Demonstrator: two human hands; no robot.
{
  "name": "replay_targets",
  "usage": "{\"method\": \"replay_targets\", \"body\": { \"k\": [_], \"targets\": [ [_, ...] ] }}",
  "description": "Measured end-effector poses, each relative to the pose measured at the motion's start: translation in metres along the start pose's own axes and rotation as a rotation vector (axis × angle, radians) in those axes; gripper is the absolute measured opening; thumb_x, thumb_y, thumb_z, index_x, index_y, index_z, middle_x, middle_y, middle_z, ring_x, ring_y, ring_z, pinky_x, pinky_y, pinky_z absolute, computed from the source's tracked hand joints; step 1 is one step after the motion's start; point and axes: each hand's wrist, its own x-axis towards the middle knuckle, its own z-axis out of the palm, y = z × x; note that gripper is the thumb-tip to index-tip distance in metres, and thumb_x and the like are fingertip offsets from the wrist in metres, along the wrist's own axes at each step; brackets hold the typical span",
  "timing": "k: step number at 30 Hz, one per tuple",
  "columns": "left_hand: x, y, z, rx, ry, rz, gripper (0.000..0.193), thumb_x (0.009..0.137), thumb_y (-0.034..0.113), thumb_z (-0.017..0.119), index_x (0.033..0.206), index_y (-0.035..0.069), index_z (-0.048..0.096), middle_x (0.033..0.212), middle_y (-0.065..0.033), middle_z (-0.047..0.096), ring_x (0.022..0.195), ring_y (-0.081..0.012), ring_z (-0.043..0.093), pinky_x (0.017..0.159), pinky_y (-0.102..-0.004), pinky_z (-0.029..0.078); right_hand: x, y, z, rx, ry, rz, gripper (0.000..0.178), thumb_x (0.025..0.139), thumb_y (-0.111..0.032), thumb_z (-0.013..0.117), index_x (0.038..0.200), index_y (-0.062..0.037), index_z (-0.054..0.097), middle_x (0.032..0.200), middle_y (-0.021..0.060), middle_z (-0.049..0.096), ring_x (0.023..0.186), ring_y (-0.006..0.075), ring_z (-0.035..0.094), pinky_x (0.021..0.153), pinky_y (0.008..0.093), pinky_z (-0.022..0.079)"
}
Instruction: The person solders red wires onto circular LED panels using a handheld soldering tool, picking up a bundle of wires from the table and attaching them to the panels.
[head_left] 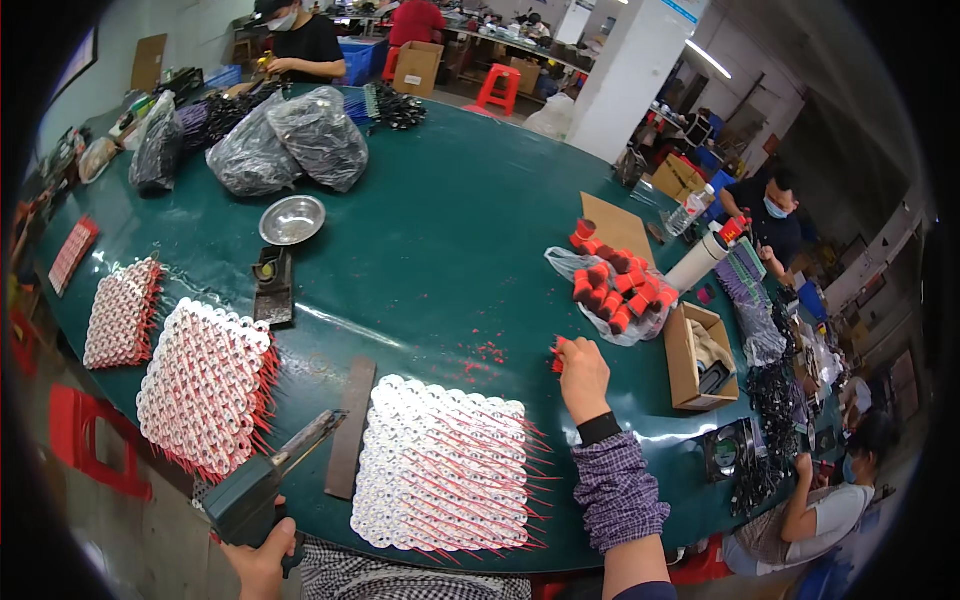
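Observation:
My left hand (262, 560) is wrapped round the handle of a dark green soldering gun (243, 505), whose long metal tip points up and to the right. My right hand (583, 372) is closed, its fingertips on a small bundle of red pieces (557, 354) just above the table. Between the hands, near the front edge, lies a panel of round white discs (420, 470) with thin red wires slanting out to the right. Similar panels, a large one (205, 385) and a smaller one (122, 312), lie to the left. A flat brown strip (350, 430) sits beside the nearest panel.
Beyond my right hand, a plastic bag (640, 330) holds several red bundles with dark ends. A cardboard box (690, 385) and a white flask (695, 262) stand right of it. A metal bowl (292, 220) and dark plastic bags (320, 140) lie further back. Other people work around the table.

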Motion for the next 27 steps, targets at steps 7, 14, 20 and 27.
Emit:
{"method": "replay_targets", "body": {
  "k": [7, 14, 20, 27],
  "targets": [
    [0.019, -0.001, 0.001, -0.088, -0.018, -0.077, 0.048, 0.076, -0.01, 0.071, 0.122, -0.006, 0.058, 0.103, -0.0156, 0.068, 0.055, -0.0125, 0.057, 0.046, -0.0257, 0.046, 0.01, -0.015, -0.023, -0.212, -0.077, -0.165, 0.006, 0.075, -0.004, 0.065, 0.08, -0.0061, 0.068, 0.084, 0.0078, 0.063, 0.085, 0.0267, 0.063, 0.071, 0.0395, 0.052],
    [0.034, 0.001, 0.006, -0.186, -0.057, -0.094, 0.046, 0.076, -0.012, 0.073, 0.121, -0.009, 0.059, 0.105, -0.0182, 0.07, 0.057, -0.014, 0.059, 0.047, -0.0271, 0.047, 0.025, -0.052, -0.005, -0.523, -0.371, -0.587, 0.006, 0.077, -0.013, 0.067, 0.074, -0.0093, 0.07, 0.083, 0.0066, 0.064, 0.085, 0.0231, 0.064, 0.073, 0.0389, 0.048],
    [0.051, -0.001, 0.004, -0.315, -0.079, -0.153, 0.052, 0.078, -0.007, 0.071, 0.128, -0.006, 0.055, 0.109, -0.0192, 0.068, 0.055, -0.0169, 0.059, 0.046, -0.0283, 0.048, 0.039, -0.096, -0.04, -0.246, -0.308, -0.433, 0.006, 0.077, -0.007, 0.064, 0.081, -0.0077, 0.068, 0.085, 0.0065, 0.062, 0.085, 0.0242, 0.062, 0.072, 0.0363, 0.047],
    [0.074, 0.0, 0.029, -0.272, -0.249, -0.173, 0.04, 0.078, -0.005, 0.078, 0.116, -0.004, 0.065, 0.103, -0.0136, 0.071, 0.065, -0.0136, 0.062, 0.053, -0.0252, 0.05, 0.012, -0.181, -0.042, 0.441, -0.206, -0.319, 0.021, 0.075, 0.007, 0.07, 0.091, -0.0058, 0.074, 0.086, 0.0084, 0.067, 0.08, 0.0291, 0.064, 0.068, 0.0392, 0.051]
  ]
}}
